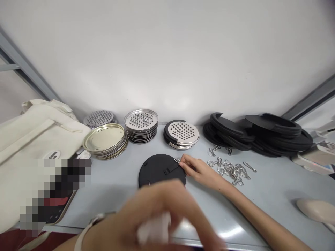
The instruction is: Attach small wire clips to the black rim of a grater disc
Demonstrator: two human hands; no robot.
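Observation:
Near the middle of the table lies a round black disc with a narrow strap-like bar across its right part. At its upper right edge, my right hand pinches a small metal wire clip between thumb and fingertips. My left hand is close to the camera, bent over the front of the disc and blurred by motion. Something whitish shows under its curled fingers; whether it is held cannot be made out. To the right of my right hand lies a loose pile of wire clips.
Along the wall stand gold-coloured metal lids, perforated grater discs, a grater disc in a black holder and piled black rings. A cream bag and pixelated phone lie left; a beige rounded object lies right.

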